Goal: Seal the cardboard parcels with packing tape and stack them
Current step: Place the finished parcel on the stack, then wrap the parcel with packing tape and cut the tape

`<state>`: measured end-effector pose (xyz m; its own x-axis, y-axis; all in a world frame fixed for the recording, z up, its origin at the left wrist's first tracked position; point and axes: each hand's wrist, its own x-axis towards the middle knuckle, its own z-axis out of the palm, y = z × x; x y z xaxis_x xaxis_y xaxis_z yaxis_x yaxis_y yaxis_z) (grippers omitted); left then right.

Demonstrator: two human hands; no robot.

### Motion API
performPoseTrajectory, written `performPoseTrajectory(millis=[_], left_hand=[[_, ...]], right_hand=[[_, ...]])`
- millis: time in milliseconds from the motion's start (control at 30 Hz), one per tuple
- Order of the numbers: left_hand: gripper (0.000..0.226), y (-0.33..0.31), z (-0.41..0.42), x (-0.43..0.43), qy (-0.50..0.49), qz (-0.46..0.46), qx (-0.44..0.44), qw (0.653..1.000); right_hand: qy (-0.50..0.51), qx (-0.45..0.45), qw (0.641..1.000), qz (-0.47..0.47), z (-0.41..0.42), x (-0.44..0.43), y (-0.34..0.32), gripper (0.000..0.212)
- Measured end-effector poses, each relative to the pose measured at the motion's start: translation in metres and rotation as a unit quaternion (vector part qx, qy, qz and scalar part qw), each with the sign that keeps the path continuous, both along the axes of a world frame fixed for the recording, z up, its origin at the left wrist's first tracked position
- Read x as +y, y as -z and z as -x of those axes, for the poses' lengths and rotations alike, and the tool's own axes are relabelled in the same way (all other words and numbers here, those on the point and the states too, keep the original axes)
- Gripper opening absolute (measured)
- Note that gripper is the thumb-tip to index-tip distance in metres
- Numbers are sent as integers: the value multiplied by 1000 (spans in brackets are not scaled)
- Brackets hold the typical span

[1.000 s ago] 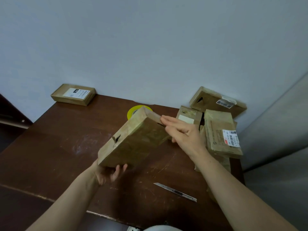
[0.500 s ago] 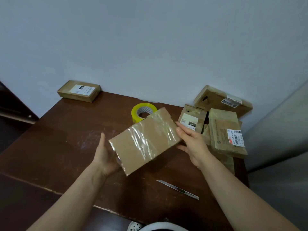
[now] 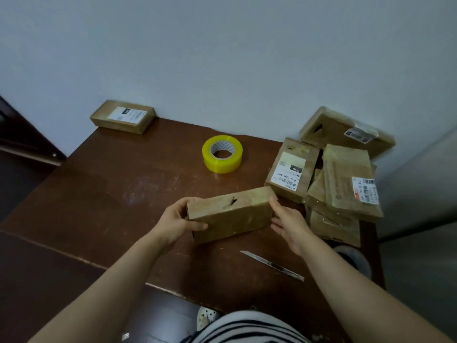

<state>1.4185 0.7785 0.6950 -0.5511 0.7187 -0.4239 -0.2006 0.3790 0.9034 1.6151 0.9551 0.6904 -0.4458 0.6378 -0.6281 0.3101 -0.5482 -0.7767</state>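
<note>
A brown cardboard parcel [image 3: 231, 214] stands on its long edge on the dark wooden table [image 3: 103, 194], near the middle, with a small torn slot in its upper face. My left hand [image 3: 176, 220] grips its left end. My right hand [image 3: 288, 222] presses flat against its right end. A roll of yellow packing tape [image 3: 222, 153] lies behind the parcel, apart from it. A pile of several taped parcels [image 3: 346, 179] with shipping labels fills the table's right side. One labelled parcel [image 3: 123, 116] lies alone at the far left corner.
A slim metal utility knife [image 3: 272, 265] lies on the table near the front edge, below my right hand. A white wall backs the table. A grey surface stands to the right. The floor and a sandal show below the front edge.
The parcel was tilted up and turned over in both hands; now it stands on its long edge on the table, held at both ends.
</note>
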Motion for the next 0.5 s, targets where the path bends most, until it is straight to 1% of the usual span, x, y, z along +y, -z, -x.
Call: performPoseTrajectory(millis=[67,100,133,167,200,233,267,300,333,367,400,433,467,500], left_hand=[[57,10,-2,-2,-3,55,51,997],[64,12,-2,-2,6,83,102,991],[77,15,-3,-4,30,117,175,977],[90,16,-4,-5,63,149,266,950],[98,16,-6,-6,92,168,376,907],[99,14,-9,-6,118,164,486,850],[96,12,-14,-4,142,144,567,798],[91,10,-20,1,164,123,613,763],[86,8,-26,6,191,119,631,743],[82,7,-31,11,215,135,632,732],[80,9,-34,14,230,162,630,724],[79,11,-36,16,236,187,635,711],[78,13,-37,16,242,208,643,696],[77,12,-38,15,247,215,647,688]], right_hand=[[-28,-19,999,-28,2,-4,6,68],[-45,-29,997,-48,3,-5,6,65],[-58,-41,995,-73,5,-6,5,61],[-69,-56,991,-104,7,-6,3,56],[-78,-68,985,-138,8,-6,2,52],[-88,-82,977,-176,10,-5,2,49],[-96,-96,967,-217,11,-5,1,46],[-104,-115,952,-266,13,-7,0,45],[-109,-137,928,-330,13,-10,-1,45],[-119,-147,893,-409,14,-15,-5,46],[-141,-135,850,-489,15,-21,-9,49],[-181,-110,805,-554,17,-28,-12,56],[-237,-90,760,-599,19,-34,-13,66],[-294,-86,718,-625,22,-38,-14,75]])
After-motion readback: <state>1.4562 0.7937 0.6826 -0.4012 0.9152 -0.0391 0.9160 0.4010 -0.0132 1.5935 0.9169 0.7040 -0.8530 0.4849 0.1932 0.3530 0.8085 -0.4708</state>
